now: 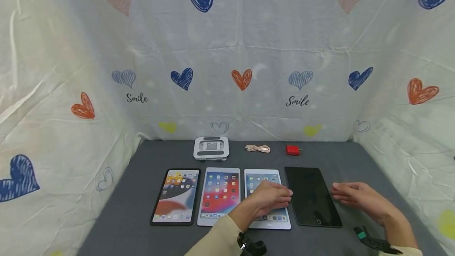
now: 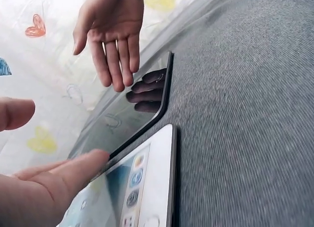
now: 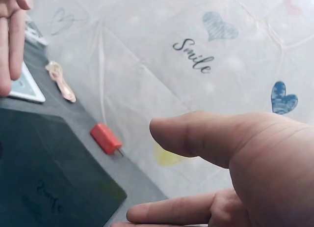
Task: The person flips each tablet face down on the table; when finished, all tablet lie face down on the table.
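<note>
A black tablet [image 1: 313, 196] with a dark screen lies flat between my two hands. My left hand [image 1: 271, 198] reaches over a white tablet [image 1: 263, 179] with a lit screen, its fingertips close to the black tablet's left edge. In the left wrist view, the fingers [image 2: 73, 173] look straight; whether they touch the edge I cannot tell. To the right of the black tablet is my right hand [image 1: 362, 198], fingers extended toward it and holding nothing. The right wrist view shows its thumb [image 3: 196, 133] apart from the fingers.
Left of these lie another white tablet [image 1: 220, 192] and a black-framed tablet [image 1: 175, 196], both lit. Along the back sit a silver folding stand [image 1: 211, 148], a bundled cable [image 1: 257, 148] and a red charger plug [image 1: 293, 150]. A heart-printed curtain [image 1: 266, 31] surrounds the grey table [image 1: 117, 216].
</note>
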`<state>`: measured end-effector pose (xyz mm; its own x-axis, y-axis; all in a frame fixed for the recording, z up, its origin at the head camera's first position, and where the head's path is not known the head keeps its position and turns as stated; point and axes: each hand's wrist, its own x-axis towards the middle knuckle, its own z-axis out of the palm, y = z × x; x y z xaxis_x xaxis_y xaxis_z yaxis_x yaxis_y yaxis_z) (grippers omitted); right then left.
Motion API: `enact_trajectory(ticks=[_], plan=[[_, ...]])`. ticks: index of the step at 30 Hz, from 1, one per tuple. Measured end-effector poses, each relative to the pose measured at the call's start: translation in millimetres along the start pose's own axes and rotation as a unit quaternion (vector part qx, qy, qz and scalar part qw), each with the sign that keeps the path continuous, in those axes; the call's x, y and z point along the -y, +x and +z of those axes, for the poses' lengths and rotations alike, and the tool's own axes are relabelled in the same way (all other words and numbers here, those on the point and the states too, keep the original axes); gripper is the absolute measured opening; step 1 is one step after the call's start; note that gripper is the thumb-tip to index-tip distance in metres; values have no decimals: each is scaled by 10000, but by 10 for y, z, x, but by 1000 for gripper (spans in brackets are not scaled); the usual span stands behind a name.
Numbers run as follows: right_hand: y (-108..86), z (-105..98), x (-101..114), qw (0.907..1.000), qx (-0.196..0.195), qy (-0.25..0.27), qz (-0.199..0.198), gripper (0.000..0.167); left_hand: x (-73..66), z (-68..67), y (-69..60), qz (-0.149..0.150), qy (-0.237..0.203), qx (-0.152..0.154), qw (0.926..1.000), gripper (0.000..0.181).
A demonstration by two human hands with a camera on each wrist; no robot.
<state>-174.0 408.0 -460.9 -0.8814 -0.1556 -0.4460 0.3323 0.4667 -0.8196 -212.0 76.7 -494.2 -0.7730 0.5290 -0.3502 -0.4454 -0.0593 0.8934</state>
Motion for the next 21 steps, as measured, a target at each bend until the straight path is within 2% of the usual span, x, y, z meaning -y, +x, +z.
enact_trajectory(ticks=[4,9,13,17,21], plan=[[59,17,-17,9996,-130,22,247,79,-4,66,58,-106,-5,-107,9999,30],[66,39,-36,9994,-183,120,284,81,-28,106,97,-253,-80,-182,9995,37],[81,64,-42,9984,-366,284,335,84,-34,123,104,-361,-145,-222,9990,33],[117,87,-54,9968,-556,377,435,88,-10,156,112,-352,-176,-281,9988,29],[163,93,-57,9970,-486,258,545,92,53,212,136,-214,-240,-269,9991,27]])
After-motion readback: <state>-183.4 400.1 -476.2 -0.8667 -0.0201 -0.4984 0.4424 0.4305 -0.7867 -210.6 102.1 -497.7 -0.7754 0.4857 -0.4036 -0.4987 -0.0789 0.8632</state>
